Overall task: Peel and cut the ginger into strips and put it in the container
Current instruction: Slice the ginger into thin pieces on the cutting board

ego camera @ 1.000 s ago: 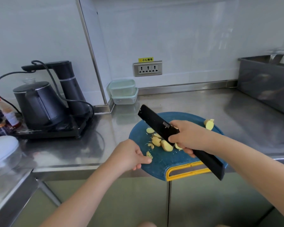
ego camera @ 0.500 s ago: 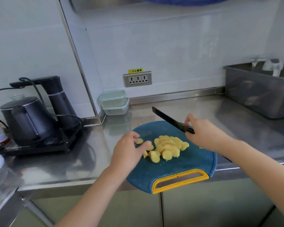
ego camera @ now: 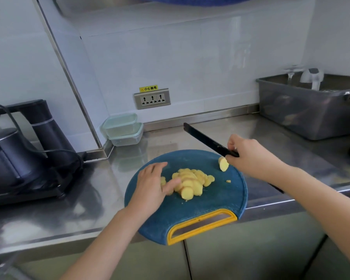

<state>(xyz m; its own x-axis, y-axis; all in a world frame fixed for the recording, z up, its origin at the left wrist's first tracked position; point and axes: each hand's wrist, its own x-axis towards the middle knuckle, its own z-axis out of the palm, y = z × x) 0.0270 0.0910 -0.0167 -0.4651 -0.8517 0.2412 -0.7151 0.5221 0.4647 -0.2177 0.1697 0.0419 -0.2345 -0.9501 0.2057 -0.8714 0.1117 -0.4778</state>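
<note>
Open counter (ego camera: 261,134) behind cutting board (ego camera: 220,199), kettle (ego camera: 10,158) blocks left, tub (ego camera: 303,116) right, containers (ego camera: 122,129) at back

The left hand (ego camera: 152,184) and right hand (ego camera: 249,156) are bare. The left forearm (ego camera: 109,239) and right forearm (ego camera: 321,199) are uncovered right up to the picture's edge, smooth and slim. The fingers (ego camera: 171,183) are slender; their nails are too small to make out.

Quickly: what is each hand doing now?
Left hand: open, resting on the ginger slices.
Right hand: closed on the black knife.
</note>
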